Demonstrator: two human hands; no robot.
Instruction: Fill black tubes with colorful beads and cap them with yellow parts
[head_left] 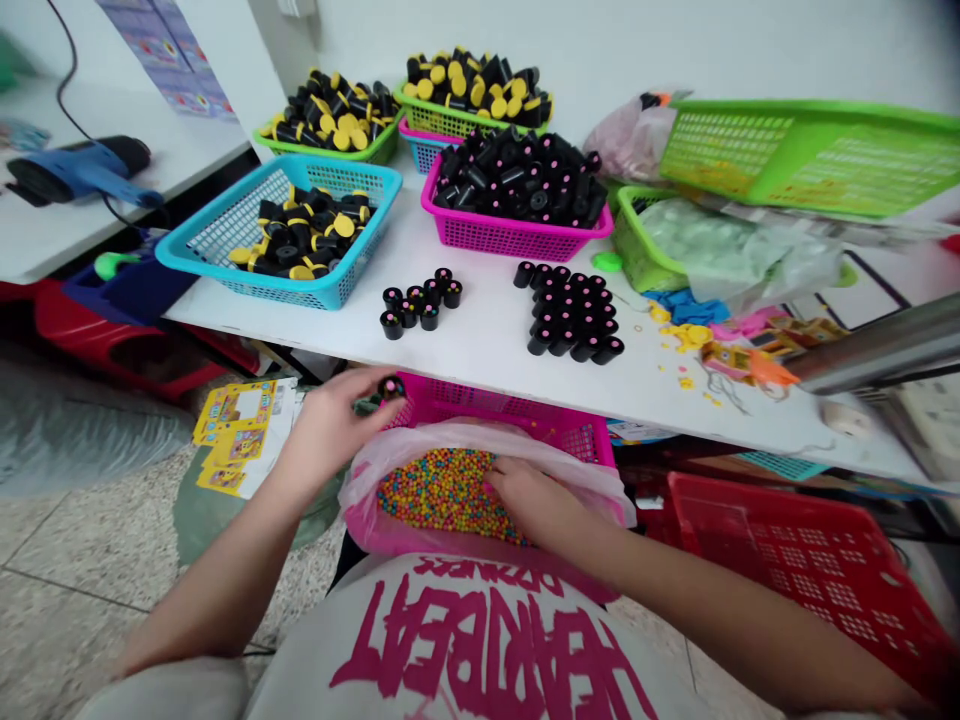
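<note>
My left hand [330, 420] is closed around a small black cylinder [391, 387] just off the table's front edge, with its open-looking top facing up. My right hand [529, 495] reaches into a plastic bag [600, 490] of small multicoloured beads [442, 490]. Its fingers are bent together at the beads, and what they grip is hidden. The bag sits in a pink basket [510, 400] at my lap. On the table stand a loose group of black cylinders [415, 300] and a tight block of black cylinders [574, 312], upright, with pink dots in their tops.
A pink basket [517, 238] heaped with black cylinders stands behind. To its left, a blue basket [330, 290] holds yellow-capped black pieces. Green baskets [817, 150] and plastic scraps [686, 310] lie at right. A red crate [810, 560] is low right; a heat gun [90, 170] lies far left.
</note>
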